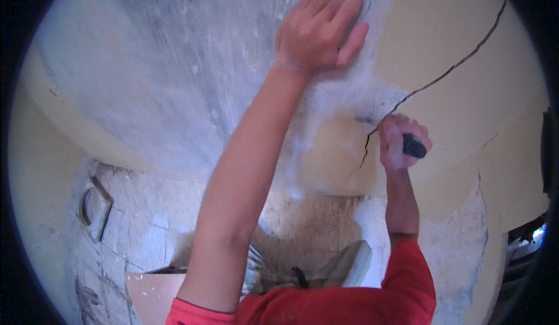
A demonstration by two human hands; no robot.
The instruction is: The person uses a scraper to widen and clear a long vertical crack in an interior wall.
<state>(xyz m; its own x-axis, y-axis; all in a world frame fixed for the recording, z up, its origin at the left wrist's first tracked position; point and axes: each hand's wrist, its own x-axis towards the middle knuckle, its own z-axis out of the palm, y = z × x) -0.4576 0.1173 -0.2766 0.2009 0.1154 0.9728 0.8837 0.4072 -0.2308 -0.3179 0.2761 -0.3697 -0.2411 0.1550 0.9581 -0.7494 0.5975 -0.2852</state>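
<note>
My left hand (pixel 319 31) lies flat on the wall, fingers stretched out and thumb apart, over a grey-white patch where the paint is gone. Lower and to the right, my right hand (pixel 396 141) is closed round a dark-handled scraper (pixel 414 146), its butt end sticking out of the fist. A thin dark edge shows against the wall just left of that fist; the rest of the blade is hidden or blurred. The fist covers part of a long black crack (pixel 451 69) that climbs to the upper right through yellowish paint (pixel 460 16).
Below the wall is a stained, worn floor (pixel 157 203). A pale board-like piece (pixel 152 293) is beside my left elbow. At the left lies a frame-like object with a ring (pixel 96 208). Dark items (pixel 524 261) stand at the right edge; paint peels near them.
</note>
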